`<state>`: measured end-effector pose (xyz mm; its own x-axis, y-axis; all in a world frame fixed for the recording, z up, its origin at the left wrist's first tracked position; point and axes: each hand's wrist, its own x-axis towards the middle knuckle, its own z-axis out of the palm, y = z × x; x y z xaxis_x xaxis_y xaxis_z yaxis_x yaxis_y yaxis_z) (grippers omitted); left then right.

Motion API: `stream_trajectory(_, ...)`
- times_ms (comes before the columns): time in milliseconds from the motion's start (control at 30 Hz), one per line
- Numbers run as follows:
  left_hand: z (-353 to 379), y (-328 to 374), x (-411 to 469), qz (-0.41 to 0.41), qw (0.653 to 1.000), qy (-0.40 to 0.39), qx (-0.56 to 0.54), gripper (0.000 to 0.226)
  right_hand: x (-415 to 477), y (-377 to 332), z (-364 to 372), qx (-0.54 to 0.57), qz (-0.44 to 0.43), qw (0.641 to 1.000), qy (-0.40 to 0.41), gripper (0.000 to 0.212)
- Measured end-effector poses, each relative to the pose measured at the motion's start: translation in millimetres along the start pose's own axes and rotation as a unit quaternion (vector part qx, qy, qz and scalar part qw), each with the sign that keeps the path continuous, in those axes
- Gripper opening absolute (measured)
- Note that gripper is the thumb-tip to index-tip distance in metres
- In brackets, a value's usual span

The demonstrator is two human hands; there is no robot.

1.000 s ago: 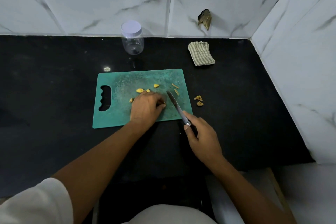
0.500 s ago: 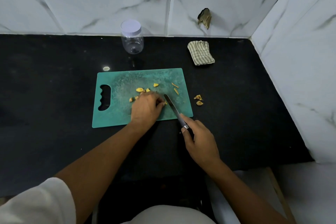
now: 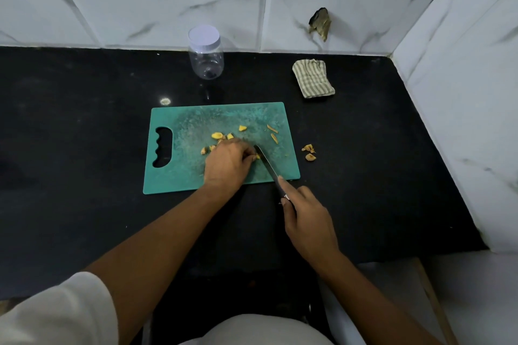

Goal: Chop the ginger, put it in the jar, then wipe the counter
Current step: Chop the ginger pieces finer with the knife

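L hand pinches ginger piece on green cutting board, pinning it vs rolling; R hand grips knife, index along spine for control, blade beside L fingertips. Lidded jar & striped cloth wait at rear of surface.

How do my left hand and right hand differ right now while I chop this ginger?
The left hand lies on the green cutting board; the right hand is over the black counter, off the board's near edge. The left hand's fingers curl onto a ginger piece; the right hand grips the knife, index finger stretched along it. Both work at the same cut.
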<state>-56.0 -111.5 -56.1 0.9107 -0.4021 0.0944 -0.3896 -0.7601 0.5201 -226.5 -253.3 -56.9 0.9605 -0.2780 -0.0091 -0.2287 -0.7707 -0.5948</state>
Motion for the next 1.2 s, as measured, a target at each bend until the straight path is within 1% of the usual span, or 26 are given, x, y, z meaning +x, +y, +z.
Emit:
stream_trajectory(467, -1, -2, 2, 0.005, 1.000, -0.008, -0.013, 0.003, 3, 6, -1, -0.018, -0.011, 0.999, -0.026, 0.054)
stream_trajectory(600, 0, -3, 1, 0.008, 1.000, -0.008, -0.017, 0.004, 7, 8, 0, -0.065, -0.030, 0.996, -0.046, 0.058)
stream_trajectory(767, 0, -3, 0, 0.014, 1.000, -0.009, -0.012, 0.006, 21, -6, 7, -0.111, -0.018, 0.993, -0.041, 0.062)
stream_trajectory(800, 0, -3, 0, 0.015, 1.000, -0.008, -0.013, 0.006, 23, -8, 8, -0.098, -0.014, 0.994, -0.042, 0.061)
stream_trajectory(867, 1, -4, 0, 0.016, 1.000, -0.001, -0.018, 0.005, 25, -7, 8, -0.016, -0.001, 0.999, -0.035, 0.055)
stream_trajectory(933, 1, -5, -1, 0.011, 1.000, 0.001, -0.025, 0.005, 26, -2, 6, 0.076, 0.015, 0.997, -0.002, 0.052)
stream_trajectory(1000, 2, -6, -2, 0.011, 1.000, 0.000, -0.026, 0.006, 25, 5, 3, 0.119, 0.021, 0.992, 0.027, 0.051)
stream_trajectory(1067, 2, -4, -1, 0.011, 1.000, 0.003, -0.024, 0.007, 22, 7, -2, 0.117, 0.012, 0.992, 0.037, 0.051)
stream_trajectory(1200, -1, -2, 1, -0.007, 0.999, 0.002, -0.045, 0.009, 17, 16, -12, 0.067, -0.013, 0.997, 0.032, 0.051)
